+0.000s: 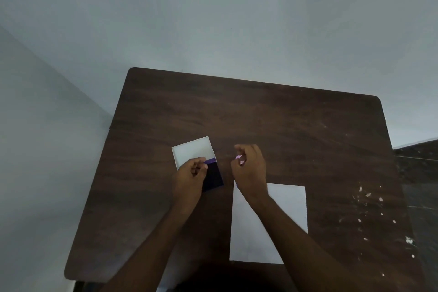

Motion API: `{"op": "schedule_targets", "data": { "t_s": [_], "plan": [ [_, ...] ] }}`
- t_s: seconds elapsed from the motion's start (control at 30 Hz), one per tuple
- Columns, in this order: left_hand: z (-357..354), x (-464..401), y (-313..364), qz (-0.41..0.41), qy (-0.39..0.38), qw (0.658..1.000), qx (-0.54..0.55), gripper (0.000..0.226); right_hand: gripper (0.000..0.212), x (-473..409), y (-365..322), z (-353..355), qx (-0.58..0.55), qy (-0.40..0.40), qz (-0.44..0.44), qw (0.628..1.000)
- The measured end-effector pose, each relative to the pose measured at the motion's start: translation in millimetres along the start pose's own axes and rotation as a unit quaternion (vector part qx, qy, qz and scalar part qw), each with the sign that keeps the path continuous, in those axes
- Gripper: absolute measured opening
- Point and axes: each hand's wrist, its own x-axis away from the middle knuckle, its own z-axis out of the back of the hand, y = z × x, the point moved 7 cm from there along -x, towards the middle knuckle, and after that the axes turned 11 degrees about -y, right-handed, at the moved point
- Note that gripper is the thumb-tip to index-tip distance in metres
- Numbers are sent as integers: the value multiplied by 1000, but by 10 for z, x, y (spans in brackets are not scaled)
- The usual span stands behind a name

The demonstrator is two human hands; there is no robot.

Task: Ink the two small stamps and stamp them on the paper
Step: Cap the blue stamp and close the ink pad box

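Observation:
An ink pad (pixel 214 176) with a dark purple face lies open on the brown table (pixel 260 121), its white lid (pixel 193 149) flipped back behind it. My left hand (pixel 189 176) rests on the pad's left side, its fingers pinching the pad's purple edge near the hinge. My right hand (pixel 248 168) hovers just right of the pad and pinches a small pale pink stamp (pixel 239 159) between thumb and fingers. A white sheet of paper (pixel 286 208) lies near the front edge, partly under my right forearm. A second stamp is not visible.
The table stands against a pale grey wall. White specks and scuffs (pixel 369 211) mark its right side. A dark floor (pixel 417 173) shows beyond the right edge.

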Motion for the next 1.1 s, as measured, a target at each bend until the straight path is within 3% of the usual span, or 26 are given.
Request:
{"op": "schedule_targets", "data": {
  "t_s": [0.27,0.4,0.73,1.1],
  "plan": [
    [484,111,-171,9,111,993,38,21,28,-242,-182,-554,95,-172,-41,980],
    [623,113,-326,44,137,987,73,33,32,-257,-209,-643,76,-175,-23,981],
    [549,-35,-400,82,103,981,145,44,35,-293,-191,-680,21,-185,-23,982],
    [640,53,-302,70,113,978,163,36,48,-245,-180,-517,-76,-170,-66,980]
  ]
}}
